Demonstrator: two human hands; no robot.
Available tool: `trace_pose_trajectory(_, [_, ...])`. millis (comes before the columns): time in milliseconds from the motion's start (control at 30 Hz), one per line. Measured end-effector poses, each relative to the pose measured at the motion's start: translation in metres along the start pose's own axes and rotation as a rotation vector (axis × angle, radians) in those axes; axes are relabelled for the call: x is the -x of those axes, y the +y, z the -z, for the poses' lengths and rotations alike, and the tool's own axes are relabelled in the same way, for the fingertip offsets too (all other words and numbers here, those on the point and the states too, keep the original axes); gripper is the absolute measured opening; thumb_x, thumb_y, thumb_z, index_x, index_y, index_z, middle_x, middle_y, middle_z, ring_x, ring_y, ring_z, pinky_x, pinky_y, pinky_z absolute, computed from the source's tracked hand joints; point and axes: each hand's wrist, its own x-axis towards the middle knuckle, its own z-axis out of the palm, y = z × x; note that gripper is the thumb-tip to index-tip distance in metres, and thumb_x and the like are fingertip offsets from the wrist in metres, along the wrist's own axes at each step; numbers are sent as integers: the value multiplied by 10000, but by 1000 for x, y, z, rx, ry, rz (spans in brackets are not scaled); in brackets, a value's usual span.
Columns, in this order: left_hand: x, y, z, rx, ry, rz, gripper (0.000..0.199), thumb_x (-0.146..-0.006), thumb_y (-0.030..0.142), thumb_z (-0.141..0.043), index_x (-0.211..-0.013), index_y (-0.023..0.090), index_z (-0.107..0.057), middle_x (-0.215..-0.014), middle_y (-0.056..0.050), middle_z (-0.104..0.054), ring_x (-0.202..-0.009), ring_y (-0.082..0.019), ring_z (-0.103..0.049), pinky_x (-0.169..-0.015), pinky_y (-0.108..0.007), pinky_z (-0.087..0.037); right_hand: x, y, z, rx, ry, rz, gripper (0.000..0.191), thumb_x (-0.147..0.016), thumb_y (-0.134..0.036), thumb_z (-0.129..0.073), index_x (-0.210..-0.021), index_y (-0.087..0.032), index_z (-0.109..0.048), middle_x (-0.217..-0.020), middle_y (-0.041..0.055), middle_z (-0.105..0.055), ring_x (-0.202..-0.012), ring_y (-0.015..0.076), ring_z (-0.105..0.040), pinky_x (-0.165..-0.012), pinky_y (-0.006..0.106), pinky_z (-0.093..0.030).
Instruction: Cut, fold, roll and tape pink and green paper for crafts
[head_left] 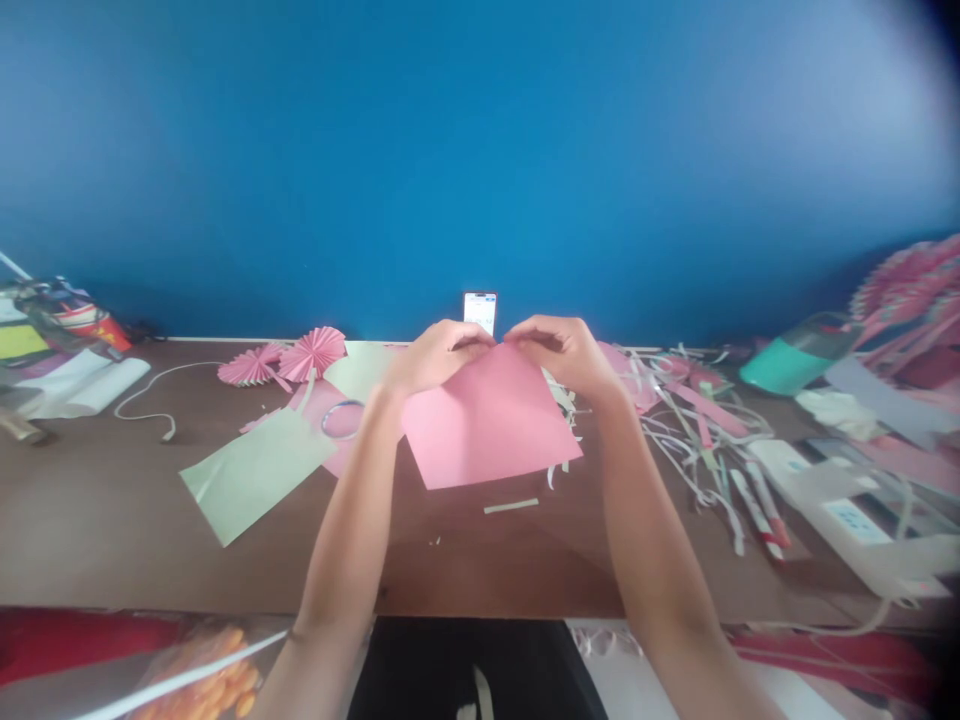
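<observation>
A sheet of pink paper [487, 425] is held up by its far edge above the brown table. My left hand [437, 355] pinches that edge near the middle, fingers closed on it. Close beside it my right hand [559, 350] also grips the far edge, thumb and fingers together. The sheet slopes toward me, its near edge just over the tabletop. Behind the hands a lit phone [480, 312] leans against the blue wall. A thin pale paper strip [511, 506] lies just in front of the sheet.
On the left are a pale green sheet [259, 475], a roll of tape [343, 420] and pink pleated paper fans [313, 353]. To the right lie tangled paper strips [679, 450], pens [757, 510], a white device [855, 520] and a green-and-dark container [791, 358].
</observation>
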Motion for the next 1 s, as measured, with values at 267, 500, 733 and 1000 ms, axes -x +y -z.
trace_pose_trajectory(267, [-1, 3, -3, -17, 19, 37, 411, -933, 490, -439, -906, 157, -677, -860, -41, -672, -781, -169, -577, -663, -271, -382, 1, -3, 0, -17, 32, 32, 178, -819, -190, -542, -879, -186, -711, -862, 40, -714, -787, 175, -646, -656, 270, -473])
trace_pose_trajectory(500, [-1, 9, -8, -90, 37, 84, 265, -891, 352, -492, -894, 162, -676, -849, -41, -683, -740, -156, -577, -616, -263, -358, -2, 1, -7, 59, 21, 50, 236, -855, -265, -569, -1046, -196, -690, -792, 17, -677, -682, 141, -568, -620, 264, -414])
trace_pose_trajectory(733, [-1, 8, -8, -83, 21, 72, 269, -896, 363, -494, -868, 171, -681, -798, -35, -670, -713, -164, -569, -622, -277, -363, -4, 4, -11, 68, 44, -10, 254, -868, -318, -568, -1069, -202, -670, -812, 26, -698, -698, 159, -584, -628, 279, -395])
trace_pose_trajectory(1000, [-3, 1, -5, -53, 18, 38, 380, -903, 482, -489, -913, 169, -703, -877, -44, -692, -779, -181, -587, -676, -276, -389, -3, 1, -7, 26, 93, -57, 261, -854, -395, -595, -1003, -194, -668, -865, 59, -711, -764, 202, -640, -663, 310, -452])
